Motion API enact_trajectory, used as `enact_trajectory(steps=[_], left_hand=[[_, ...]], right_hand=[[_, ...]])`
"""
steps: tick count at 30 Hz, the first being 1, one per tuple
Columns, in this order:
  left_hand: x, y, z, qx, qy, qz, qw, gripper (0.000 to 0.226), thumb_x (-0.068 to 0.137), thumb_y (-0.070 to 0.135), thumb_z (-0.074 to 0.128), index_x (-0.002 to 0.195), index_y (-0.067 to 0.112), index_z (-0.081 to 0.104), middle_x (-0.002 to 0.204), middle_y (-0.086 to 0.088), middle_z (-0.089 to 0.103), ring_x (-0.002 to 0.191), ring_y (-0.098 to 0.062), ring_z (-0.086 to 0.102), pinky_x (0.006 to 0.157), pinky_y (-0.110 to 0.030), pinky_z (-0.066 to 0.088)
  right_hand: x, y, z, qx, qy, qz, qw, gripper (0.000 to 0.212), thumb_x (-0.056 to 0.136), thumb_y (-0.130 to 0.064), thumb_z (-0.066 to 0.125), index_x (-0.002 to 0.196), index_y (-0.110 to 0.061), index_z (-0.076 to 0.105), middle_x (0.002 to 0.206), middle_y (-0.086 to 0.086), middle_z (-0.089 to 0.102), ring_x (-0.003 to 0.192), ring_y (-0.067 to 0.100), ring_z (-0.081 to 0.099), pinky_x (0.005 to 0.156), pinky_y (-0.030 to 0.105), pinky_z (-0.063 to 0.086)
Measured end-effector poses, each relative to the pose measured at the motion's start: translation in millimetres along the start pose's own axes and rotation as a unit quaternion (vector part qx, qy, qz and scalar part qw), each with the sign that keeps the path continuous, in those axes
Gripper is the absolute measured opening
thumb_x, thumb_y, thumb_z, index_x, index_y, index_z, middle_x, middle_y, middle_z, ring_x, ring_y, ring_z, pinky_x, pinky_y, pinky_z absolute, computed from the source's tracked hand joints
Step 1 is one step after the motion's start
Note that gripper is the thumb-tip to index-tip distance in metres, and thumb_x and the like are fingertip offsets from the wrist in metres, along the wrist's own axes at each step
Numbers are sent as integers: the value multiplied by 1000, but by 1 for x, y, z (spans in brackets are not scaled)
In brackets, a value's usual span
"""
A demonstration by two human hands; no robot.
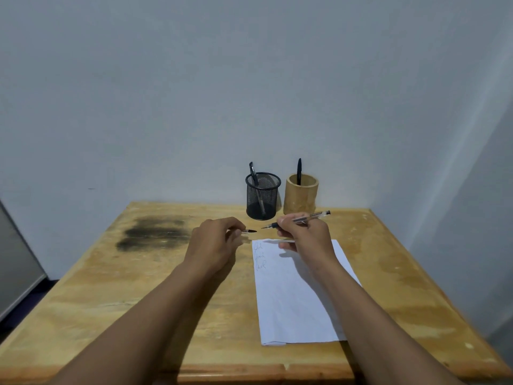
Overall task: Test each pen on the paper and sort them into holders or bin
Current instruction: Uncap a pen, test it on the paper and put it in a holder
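Note:
My right hand (305, 234) grips a clear-barrelled pen (311, 216) above the top of the white paper (294, 295), its bare tip pointing left. My left hand (216, 240) pinches the pen's small cap (249, 231), dark tip pointing right, a short gap from the pen tip. Several scribbles (260, 255) mark the paper's top left corner. At the back stand a black mesh holder (262, 197) with one black pen (254, 173) and a bamboo holder (301, 197) with one black pen (299, 169).
The wooden table (138, 301) has a dark burnt-looking stain (155, 233) at its back left. A pale wall rises right behind the holders. A grey panel (16, 262) stands left of the table. No bin is in view.

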State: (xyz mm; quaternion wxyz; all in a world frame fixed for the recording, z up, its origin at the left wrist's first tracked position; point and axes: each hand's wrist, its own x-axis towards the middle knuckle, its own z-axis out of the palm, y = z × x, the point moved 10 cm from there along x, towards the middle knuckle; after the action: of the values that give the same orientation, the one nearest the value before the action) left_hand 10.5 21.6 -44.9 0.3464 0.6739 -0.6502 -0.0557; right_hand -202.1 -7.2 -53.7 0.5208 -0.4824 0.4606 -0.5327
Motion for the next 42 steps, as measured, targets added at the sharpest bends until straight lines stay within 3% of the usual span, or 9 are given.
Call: enact_trajectory(steps=[2,6,13,20,25,28,31,39,42], left_hand=[[-7,9,-9,-53,12,-5,998,9,91,28,64,95,35,69,89,15,71,84,-13,64,72,-35,54],[-7,24,-19,-117,7,10,993,14,92,19,65,94,32,70,88,14,71,88,-5,65,77,-31,52],[-7,49,-29,-158,13,55,986,12,90,16,69,95,26,74,88,18,72,88,5,63,70,-5,39],[-7,62,-29,-208,7,48,977,11,90,15,70,96,23,76,89,12,76,86,-1,68,75,-17,51],[-10,58,-28,-236,7,18,972,20,84,13,77,101,22,78,91,14,77,84,5,70,74,-9,49],[-10,55,-29,-271,10,-4,962,19,82,10,78,98,21,80,91,11,78,85,1,71,77,-14,52],[-9,56,-29,-298,12,-14,954,17,83,10,77,96,20,80,89,7,79,86,-3,73,80,-20,53],[-8,55,-26,-290,23,-19,957,15,84,9,76,94,18,80,88,6,79,86,-4,73,83,-23,55],[-7,55,-23,-268,0,-8,963,15,84,9,76,93,21,79,88,9,78,85,-1,72,78,-15,51]], right_hand=[[-1,-2,1,2,-4,-1,1000,15,90,-11,74,99,2,73,91,15,75,77,14,71,61,28,60],[-3,-10,5,18,-20,-9,1000,8,89,-12,75,92,-4,74,92,14,77,78,13,74,63,31,61],[-9,-19,6,82,-54,2,995,5,89,-8,75,86,-10,71,85,8,76,83,20,76,82,34,62],[-13,-18,4,129,-71,24,989,5,87,-1,74,87,-6,72,88,16,76,94,29,75,91,39,59],[-12,-19,-4,109,-56,9,992,6,83,-4,79,88,-3,75,85,13,76,86,23,74,83,34,62],[-12,-15,-4,121,-56,23,991,15,81,-5,81,92,0,74,83,12,75,81,21,75,75,29,62],[-11,-11,-2,153,-62,43,985,19,81,-2,80,97,5,72,81,13,74,78,21,74,74,28,63],[-10,-6,3,184,-53,60,980,7,81,3,78,85,3,72,76,13,72,74,21,71,73,28,64],[-9,-2,1,156,-54,58,985,10,82,-1,79,89,3,72,82,15,74,80,23,74,74,29,63]])
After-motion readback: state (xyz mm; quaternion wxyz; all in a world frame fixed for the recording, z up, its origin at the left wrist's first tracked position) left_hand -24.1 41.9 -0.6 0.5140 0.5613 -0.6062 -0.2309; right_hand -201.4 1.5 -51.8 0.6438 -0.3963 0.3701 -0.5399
